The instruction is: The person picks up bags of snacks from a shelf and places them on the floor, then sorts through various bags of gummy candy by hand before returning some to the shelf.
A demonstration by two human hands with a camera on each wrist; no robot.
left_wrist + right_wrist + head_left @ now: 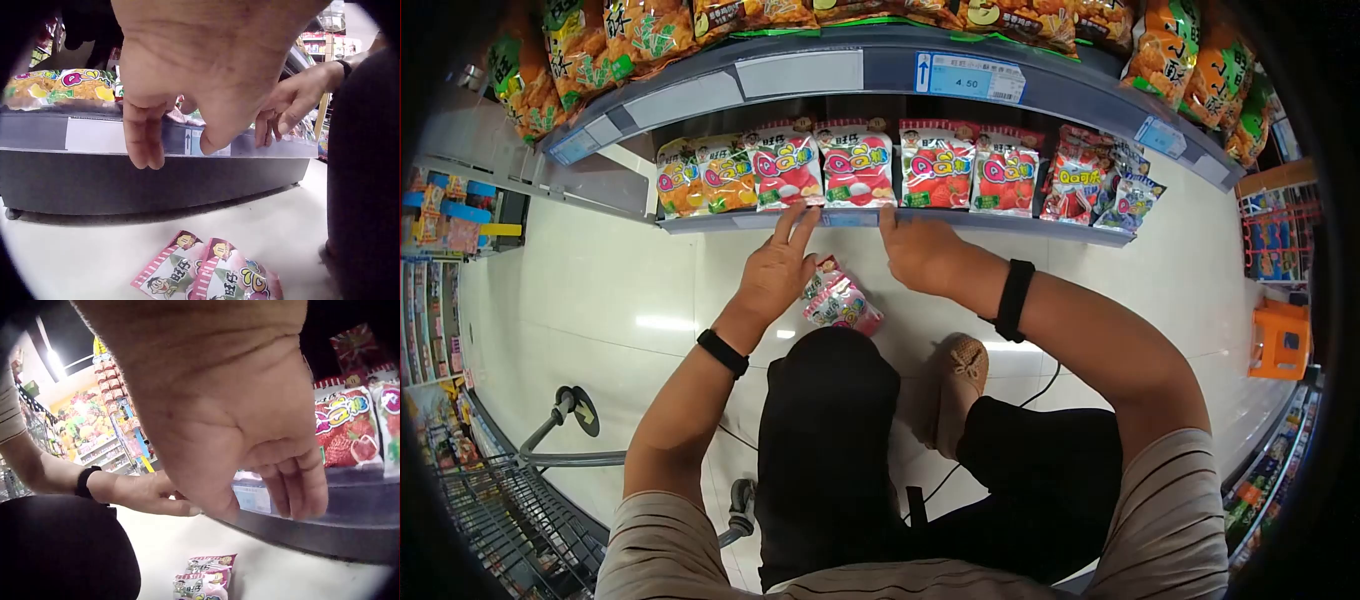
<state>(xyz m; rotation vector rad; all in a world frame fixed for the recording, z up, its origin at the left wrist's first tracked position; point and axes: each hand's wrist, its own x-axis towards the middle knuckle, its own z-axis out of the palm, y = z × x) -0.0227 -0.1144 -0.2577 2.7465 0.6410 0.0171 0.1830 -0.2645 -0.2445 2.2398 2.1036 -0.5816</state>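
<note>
My left hand [775,270] reaches the front edge of the bottom shelf [740,222], its extended fingertips right at the base of a pink gummy candy bag [786,178]. Beside it stands a matching pink bag [857,172]. The right hand [922,256] is at the same edge, index fingertip by the lower right corner of that second bag. Neither hand grips anything; in the wrist views, fingers of the left hand [194,75] and the right hand [250,437] hang over the shelf lip. Two pink candy bags [843,303] lie overlapping on the floor below.
Orange candy bags [705,178] stand at the row's left, red strawberry bags [937,170] and darker bags [1128,200] to the right. Above juts a shelf of orange snack bags [1020,25] with a price label [970,80]. A shopping cart [510,520] stands lower left, an orange stool [1280,340] right.
</note>
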